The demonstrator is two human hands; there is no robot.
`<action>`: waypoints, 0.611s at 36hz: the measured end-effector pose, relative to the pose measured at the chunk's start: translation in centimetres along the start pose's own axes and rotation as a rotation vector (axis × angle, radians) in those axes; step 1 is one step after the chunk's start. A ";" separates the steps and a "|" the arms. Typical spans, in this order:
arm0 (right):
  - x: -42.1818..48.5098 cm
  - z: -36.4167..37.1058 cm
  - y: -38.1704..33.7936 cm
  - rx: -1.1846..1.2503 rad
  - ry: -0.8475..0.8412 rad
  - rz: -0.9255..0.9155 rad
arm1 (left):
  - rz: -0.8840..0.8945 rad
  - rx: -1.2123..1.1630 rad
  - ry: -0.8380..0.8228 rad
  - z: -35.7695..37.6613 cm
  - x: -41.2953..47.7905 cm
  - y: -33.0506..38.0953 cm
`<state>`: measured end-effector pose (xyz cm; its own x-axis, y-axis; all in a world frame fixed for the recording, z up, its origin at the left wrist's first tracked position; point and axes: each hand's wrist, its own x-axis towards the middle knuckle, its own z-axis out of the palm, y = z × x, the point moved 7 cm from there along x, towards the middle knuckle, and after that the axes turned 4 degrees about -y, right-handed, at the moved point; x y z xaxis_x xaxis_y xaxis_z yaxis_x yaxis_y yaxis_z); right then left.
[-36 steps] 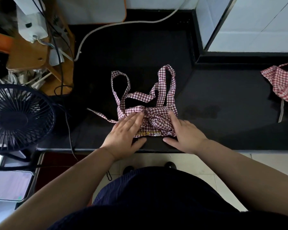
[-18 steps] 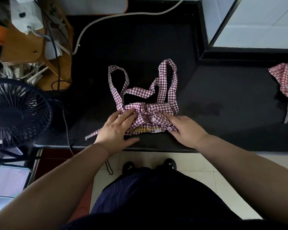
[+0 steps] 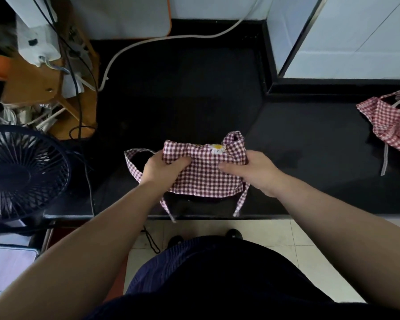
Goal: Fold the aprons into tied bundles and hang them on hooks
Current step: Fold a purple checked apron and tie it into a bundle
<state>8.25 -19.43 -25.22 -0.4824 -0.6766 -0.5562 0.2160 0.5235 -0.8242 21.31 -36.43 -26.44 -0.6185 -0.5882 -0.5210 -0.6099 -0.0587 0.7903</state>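
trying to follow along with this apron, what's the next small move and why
Probably gather the loose straps and wrap them round the apron. The left hand and right hand each grip a side of it, but the strap ends dangle over the counter edge, untied.

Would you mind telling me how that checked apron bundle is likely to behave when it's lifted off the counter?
Probably floppy: the apron bundle creases where the left hand and right hand grip it. Likely light. Its loose straps dangle, so they may swing or snag.
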 end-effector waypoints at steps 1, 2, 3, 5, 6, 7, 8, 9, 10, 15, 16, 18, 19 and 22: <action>0.0 0.0 0.2 -0.018 0.020 0.009 | -0.022 0.025 0.006 0.2 -0.1 -0.1; 0.1 0.0 0.3 -0.036 0.047 0.009 | -0.033 0.064 0.002 0.4 -0.3 -0.2; 0.1 -0.1 0.4 -0.055 0.074 0.008 | -0.034 0.111 0.002 0.6 -0.6 -0.2; 0.1 -0.2 0.5 -0.068 0.100 0.002 | -0.011 0.217 0.026 0.9 -1.0 0.0; 0.1 -0.1 0.6 -0.068 0.100 0.000 | -0.001 0.258 0.048 1.0 -1.2 0.1; 0.1 0.1 0.5 -0.075 0.099 -0.003 | 0.004 0.288 0.073 1.0 -1.3 0.2; 0.2 0.1 0.4 -0.092 0.104 -0.005 | 0.001 0.313 0.091 1.0 -1.3 0.2; 0.2 0.1 0.4 -0.112 0.114 -0.005 | -0.004 0.340 0.098 1.1 -1.4 0.3; 0.4 0.1 0.4 -0.134 0.124 -0.004 | -0.009 0.368 0.100 1.1 -1.4 0.2; 0.6 0.0 1.1 -0.106 0.147 0.063 | -0.008 0.491 0.107 1.5 -1.6 0.4; 0.7 0.0 1.3 -0.090 0.134 0.082 | -0.013 0.506 0.110 1.5 -1.4 0.4; 0.5 0.5 1.2 -0.074 0.084 0.100 | -0.026 0.524 0.120 1.4 -1.1 0.4; 0.5 0.7 1.0 -0.083 0.060 0.098 | -0.031 0.525 0.120 1.4 -0.9 0.4; 0.6 1.2 0.2 -0.198 0.029 0.071 | -0.035 0.537 0.109 1.4 -0.3 0.7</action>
<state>9.06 -20.32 -25.82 -0.4965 -0.6208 -0.6067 0.0809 0.6628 -0.7444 20.32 -35.15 -26.18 -0.5558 -0.6752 -0.4850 -0.8139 0.3232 0.4829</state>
